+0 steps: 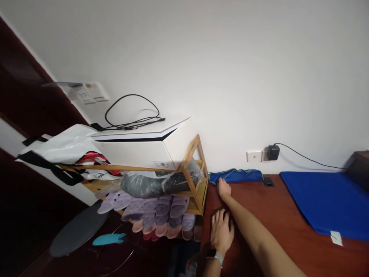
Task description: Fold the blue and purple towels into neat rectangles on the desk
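Observation:
A blue cloth with green edging lies bunched along the wall at the back of the reddish-brown tabletop. My right hand reaches to the left part of this cloth, its fingers curled in and closed at the near edge; the fingertips are partly hidden. Closer to me, my left hand rests palm down near the table's left edge, fingers stretched out and holding nothing. A watch is on the left wrist.
Left of the table stands a wooden rack with several clogs, a white box and a black cable. A blue mat covers the table's right side. A black adapter is plugged into the wall.

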Available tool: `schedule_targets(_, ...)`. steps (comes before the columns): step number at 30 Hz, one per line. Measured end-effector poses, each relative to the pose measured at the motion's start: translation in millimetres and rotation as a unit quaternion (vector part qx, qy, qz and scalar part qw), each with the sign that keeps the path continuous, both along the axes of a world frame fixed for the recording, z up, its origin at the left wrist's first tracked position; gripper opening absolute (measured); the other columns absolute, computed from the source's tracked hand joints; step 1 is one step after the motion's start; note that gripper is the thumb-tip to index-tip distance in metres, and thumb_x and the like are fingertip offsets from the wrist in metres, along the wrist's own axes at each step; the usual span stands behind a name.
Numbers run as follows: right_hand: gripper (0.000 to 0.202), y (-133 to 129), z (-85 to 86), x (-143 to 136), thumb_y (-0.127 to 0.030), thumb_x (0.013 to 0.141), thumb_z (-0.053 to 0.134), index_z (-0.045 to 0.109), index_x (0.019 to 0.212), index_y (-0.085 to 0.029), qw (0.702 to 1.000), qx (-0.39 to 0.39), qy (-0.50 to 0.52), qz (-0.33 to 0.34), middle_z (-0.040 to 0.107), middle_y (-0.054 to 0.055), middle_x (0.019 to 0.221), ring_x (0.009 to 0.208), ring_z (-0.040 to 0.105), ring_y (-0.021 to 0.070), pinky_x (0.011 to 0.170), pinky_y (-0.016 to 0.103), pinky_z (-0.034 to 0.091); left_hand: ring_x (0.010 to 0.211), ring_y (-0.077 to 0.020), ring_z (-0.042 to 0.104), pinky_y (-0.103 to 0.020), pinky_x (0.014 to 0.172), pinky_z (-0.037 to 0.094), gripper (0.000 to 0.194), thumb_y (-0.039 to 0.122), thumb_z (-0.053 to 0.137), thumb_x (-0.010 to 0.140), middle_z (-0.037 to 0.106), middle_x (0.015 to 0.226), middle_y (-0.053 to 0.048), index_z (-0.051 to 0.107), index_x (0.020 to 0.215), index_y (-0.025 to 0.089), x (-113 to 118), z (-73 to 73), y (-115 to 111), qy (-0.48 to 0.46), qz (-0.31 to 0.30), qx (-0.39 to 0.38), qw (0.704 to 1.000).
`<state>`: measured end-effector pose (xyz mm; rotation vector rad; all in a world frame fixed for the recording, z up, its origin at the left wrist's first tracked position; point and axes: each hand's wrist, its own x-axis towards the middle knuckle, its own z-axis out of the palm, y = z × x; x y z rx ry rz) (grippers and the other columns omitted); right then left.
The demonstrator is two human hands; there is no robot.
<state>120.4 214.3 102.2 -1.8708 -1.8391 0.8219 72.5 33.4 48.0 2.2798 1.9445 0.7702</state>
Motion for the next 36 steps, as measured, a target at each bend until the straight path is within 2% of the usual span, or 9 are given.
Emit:
schedule_targets(6,0.03,-56,14.5,39,-0.033,0.107,0.031,0.059,0.117,-0.025,0.997,0.077,0.014,0.001,0.065,0.012,0.13,0.112,0.067,0.0235,0.092,0.035,0.048,0.12,-0.0265,0.059,-0.046,0.106,0.045,0.031,0.012,0.049,0.093,0.068,0.124,-0.008,0.067,0.116,0.023,2,6.9,-1,-0.008,0.002,0.026,1.0)
schedule_targets(9,0.033,-115,23.6,97,-0.042,0.106,0.03,0.058,0.111,-0.025,0.982,0.149,0.114,-0.035,0.07,0.01,0.116,0.102,0.069,0.0239,0.089,0.036,0.051,0.106,-0.0255,0.062,-0.042,0.097,0.048,0.025,0.007,0.049,0.089,0.068,0.105,-0.006,0.067,0.098,0.023,-2,13.3,0,-0.025,0.039,0.041,0.998)
schedule_targets(14,0.04,-245,44.1,214,-0.065,0.091,0.056,0.061,0.096,-0.026,0.899,0.258,0.32,-0.151,0.071,0.004,0.085,0.08,0.068,0.0237,0.076,0.034,0.054,0.1,-0.0277,0.063,-0.045,0.093,0.05,0.026,0.01,0.042,0.093,0.063,0.097,-0.009,0.065,0.094,0.021,-8,40.6,-1,-0.122,0.099,0.072,0.985)
schedule_targets(19,0.046,-339,72.9,283,-0.069,0.078,0.07,0.067,0.084,-0.024,0.901,0.22,0.332,-0.175,0.07,0.002,0.077,0.068,0.062,0.0202,0.064,0.031,0.051,0.109,-0.0238,0.065,-0.04,0.098,0.054,0.026,0.029,0.045,0.102,0.067,0.113,-0.008,0.068,0.113,0.025,59,59.3,-71,-0.146,-0.06,0.041,0.987)
schedule_targets(23,0.048,-371,95.2,298,-0.069,0.075,0.071,0.069,0.085,-0.022,0.889,0.227,0.349,-0.189,0.07,0.004,0.079,0.072,0.064,0.0216,0.066,0.032,0.052,0.115,-0.0261,0.064,-0.042,0.1,0.055,0.036,0.05,0.062,0.096,0.068,0.122,-0.008,0.066,0.125,0.03,128,44.6,-186,-0.128,-0.236,-0.031,0.963)
schedule_targets(27,0.048,-388,112.9,313,-0.069,0.076,0.073,0.07,0.086,-0.022,0.873,0.254,0.369,-0.192,0.069,0.004,0.078,0.071,0.063,0.0209,0.067,0.034,0.053,0.127,-0.0347,0.059,-0.056,0.111,0.049,0.081,0.071,0.081,0.072,0.065,0.139,-0.008,0.06,0.141,0.035,143,17.0,-261,-0.041,-0.331,-0.018,0.943)
schedule_targets(30,0.046,-395,129.4,329,-0.067,0.076,0.075,0.071,0.087,-0.022,0.86,0.281,0.381,-0.192,0.07,0.004,0.081,0.073,0.064,0.0207,0.071,0.035,0.054,0.136,-0.0326,0.056,-0.058,0.119,0.043,0.063,0.05,0.077,0.086,0.062,0.147,-0.008,0.059,0.143,0.034,134,5.0,-273,0.023,-0.353,0.052,0.934)
schedule_targets(33,0.042,-399,153.3,345,-0.062,0.077,0.077,0.072,0.091,-0.023,0.845,0.314,0.388,-0.191,0.072,0.004,0.088,0.078,0.066,0.0207,0.075,0.036,0.056,0.117,-0.024,0.068,-0.05,0.111,0.051,0.035,0.018,0.061,0.096,0.075,0.122,-0.005,0.07,0.127,0.032,126,7.3,-271,0.022,-0.322,0.104,0.941)
schedule_targets(36,0.036,-401,182.2,366,-0.057,0.079,0.078,0.073,0.095,-0.025,0.833,0.358,0.372,-0.197,0.074,0.004,0.096,0.084,0.067,0.0201,0.08,0.036,0.056,0.101,-0.0214,0.072,-0.04,0.095,0.06,0.028,0.02,0.051,0.102,0.077,0.105,-0.005,0.075,0.111,0.031,112,22.9,-264,-0.047,-0.307,0.066,0.948)
